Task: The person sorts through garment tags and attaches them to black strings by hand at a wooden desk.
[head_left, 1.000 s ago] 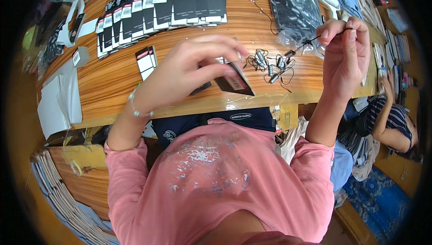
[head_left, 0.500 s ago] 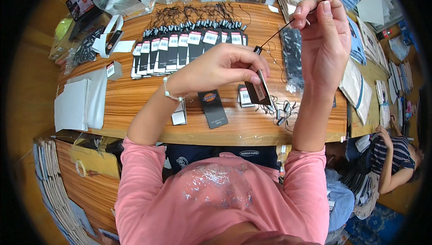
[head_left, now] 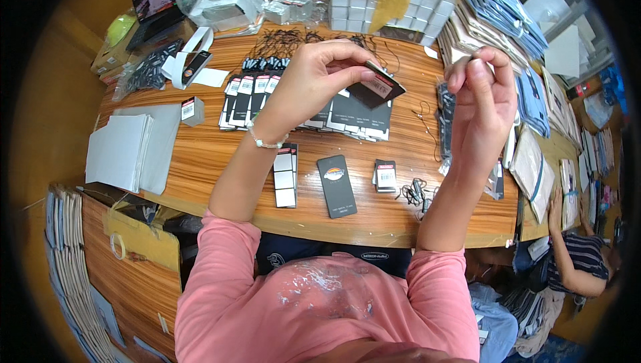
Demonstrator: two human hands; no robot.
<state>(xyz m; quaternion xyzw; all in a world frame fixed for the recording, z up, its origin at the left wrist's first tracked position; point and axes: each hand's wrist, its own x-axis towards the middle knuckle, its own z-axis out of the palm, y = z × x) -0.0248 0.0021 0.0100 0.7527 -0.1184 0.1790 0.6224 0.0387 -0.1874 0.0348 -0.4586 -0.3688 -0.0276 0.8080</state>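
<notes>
One black tag (head_left: pixel 378 88) sits pinched in the left hand (head_left: pixel 314 83); the right hand (head_left: pixel 485 99) curls nearly closed, any hold unclear.

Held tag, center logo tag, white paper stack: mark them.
Held tag (head_left: pixel 379 89), head view: middle of its face.
Center logo tag (head_left: pixel 338 191), head view: mid-face.
White paper stack (head_left: pixel 117 153), head view: top sheet.
</notes>
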